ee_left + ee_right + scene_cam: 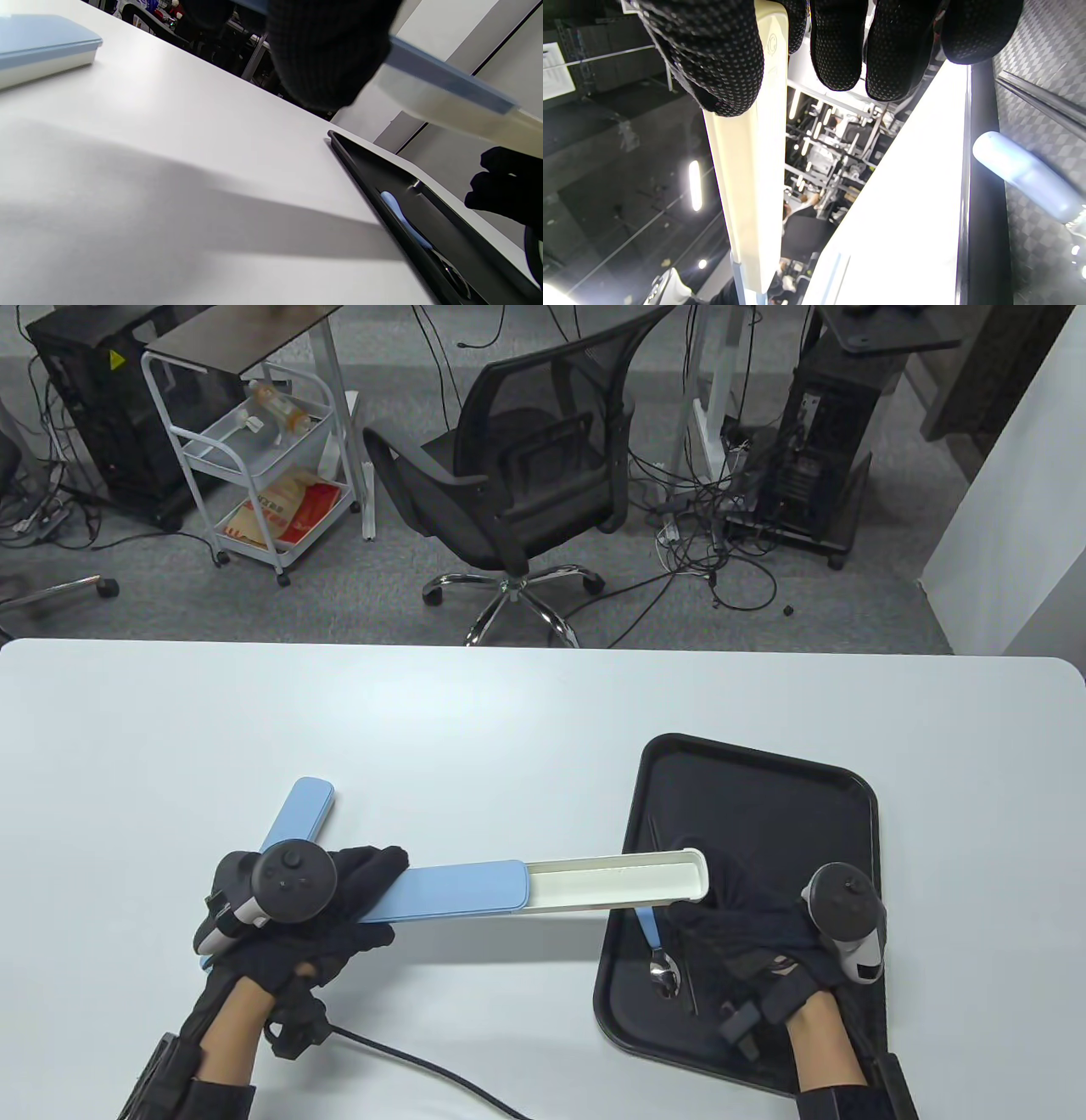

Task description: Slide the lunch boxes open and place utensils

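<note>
My left hand [297,912] grips the lunch box's blue lid [454,890] at 9 o'clock, right hand [751,929] grips its white tray [615,882] at 3 o'clock.

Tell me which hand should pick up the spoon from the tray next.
Right. The right hand is over the black tray, its grip on the open box's white end, directly above the spoon. The left hand holds the blue lid far across the table.

2 lunch boxes [475,891] [297,814], 1 spoon [657,954], 1 tray [755,780], 2 hands [297,916] [755,933]
</note>
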`<state>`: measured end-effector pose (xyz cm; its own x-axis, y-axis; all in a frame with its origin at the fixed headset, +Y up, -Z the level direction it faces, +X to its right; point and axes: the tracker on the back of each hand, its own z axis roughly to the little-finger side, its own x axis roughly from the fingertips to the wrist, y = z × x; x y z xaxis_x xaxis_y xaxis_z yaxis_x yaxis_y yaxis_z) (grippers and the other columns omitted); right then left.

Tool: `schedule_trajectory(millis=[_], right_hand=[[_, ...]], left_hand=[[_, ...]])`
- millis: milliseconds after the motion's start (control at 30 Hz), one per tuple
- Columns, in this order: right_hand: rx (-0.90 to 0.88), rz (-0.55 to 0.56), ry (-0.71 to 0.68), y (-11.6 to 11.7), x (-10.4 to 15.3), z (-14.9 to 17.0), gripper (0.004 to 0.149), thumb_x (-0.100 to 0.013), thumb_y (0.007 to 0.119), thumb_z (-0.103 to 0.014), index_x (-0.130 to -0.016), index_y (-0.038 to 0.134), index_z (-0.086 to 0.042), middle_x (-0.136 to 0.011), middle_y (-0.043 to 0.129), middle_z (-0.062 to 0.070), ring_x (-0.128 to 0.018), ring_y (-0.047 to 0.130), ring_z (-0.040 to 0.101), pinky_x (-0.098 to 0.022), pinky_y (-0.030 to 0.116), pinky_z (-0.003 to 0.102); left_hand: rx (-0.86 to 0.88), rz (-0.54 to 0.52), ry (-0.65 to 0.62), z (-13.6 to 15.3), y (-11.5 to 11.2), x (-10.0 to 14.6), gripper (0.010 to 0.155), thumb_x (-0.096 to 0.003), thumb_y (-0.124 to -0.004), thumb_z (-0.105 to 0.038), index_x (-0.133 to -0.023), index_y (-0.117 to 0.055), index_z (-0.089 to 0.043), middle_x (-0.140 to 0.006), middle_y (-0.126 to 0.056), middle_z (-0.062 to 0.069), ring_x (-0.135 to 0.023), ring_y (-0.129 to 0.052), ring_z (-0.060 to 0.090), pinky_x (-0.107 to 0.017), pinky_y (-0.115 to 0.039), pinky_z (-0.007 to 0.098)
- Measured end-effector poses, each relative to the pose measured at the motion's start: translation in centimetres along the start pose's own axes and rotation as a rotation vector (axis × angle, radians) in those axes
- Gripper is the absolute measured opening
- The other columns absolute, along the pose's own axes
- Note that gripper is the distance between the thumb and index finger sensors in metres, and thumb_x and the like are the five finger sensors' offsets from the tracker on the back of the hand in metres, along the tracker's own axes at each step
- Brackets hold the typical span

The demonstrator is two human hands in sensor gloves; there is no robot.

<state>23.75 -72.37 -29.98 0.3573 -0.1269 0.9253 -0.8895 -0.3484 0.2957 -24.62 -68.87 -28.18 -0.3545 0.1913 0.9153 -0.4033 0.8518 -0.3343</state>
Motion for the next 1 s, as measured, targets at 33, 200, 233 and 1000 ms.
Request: schedule_trajectory(millis=[33, 200, 233, 1000], right_hand=[[-0.011, 0.008, -0.001, -0.1, 0.0, 0.0, 0.076, -0.049, 0.094, -0.041, -0.111, 0.053, -0.026, -0.102, 0.075, 0.013, -0.086, 0.079, 0.047, -0.065, 0.063, 0.070], [-0.068, 0.121, 0.034, -0.7, 0.3, 0.4, 0.077, -0.053, 0.091, -0.031, -0.112, 0.046, -0.010, -0.104, 0.070, 0.017, -0.087, 0.078, 0.047, -0.064, 0.064, 0.071], [-0.060, 0.151, 0.099, -0.8, 0.3, 0.6, 0.075, -0.053, 0.090, -0.025, -0.111, 0.046, -0.006, -0.103, 0.070, 0.020, -0.086, 0.079, 0.048, -0.061, 0.067, 0.071], [0.957, 0.055, 0.636, 7.8, -3.3, 0.8, 0.075, -0.048, 0.097, -0.025, -0.107, 0.057, 0.000, -0.089, 0.086, 0.020, -0.070, 0.094, 0.037, -0.055, 0.080, 0.057]], left_hand=[[0.000, -0.001, 0.000, 0.0, 0.0, 0.0, 0.083, -0.0453, -0.095, -0.039, -0.110, -0.043, -0.037, -0.115, -0.046, -0.011, -0.108, -0.049, 0.025, -0.078, -0.025, 0.071], [0.014, -0.033, 0.022, 0.1, 0.3, 0.2, 0.084, -0.0458, -0.094, -0.039, -0.111, -0.042, -0.035, -0.115, -0.045, -0.009, -0.107, -0.050, 0.026, -0.078, -0.027, 0.072], [0.027, -0.045, 0.035, 0.3, 0.4, 0.2, 0.084, -0.0458, -0.094, -0.040, -0.111, -0.042, -0.035, -0.115, -0.045, -0.008, -0.107, -0.050, 0.026, -0.078, -0.027, 0.072], [0.039, -0.073, 0.190, 1.3, 0.3, 0.0, 0.084, -0.0471, -0.093, -0.040, -0.112, -0.041, -0.033, -0.116, -0.045, -0.005, -0.107, -0.050, 0.029, -0.078, -0.029, 0.072]])
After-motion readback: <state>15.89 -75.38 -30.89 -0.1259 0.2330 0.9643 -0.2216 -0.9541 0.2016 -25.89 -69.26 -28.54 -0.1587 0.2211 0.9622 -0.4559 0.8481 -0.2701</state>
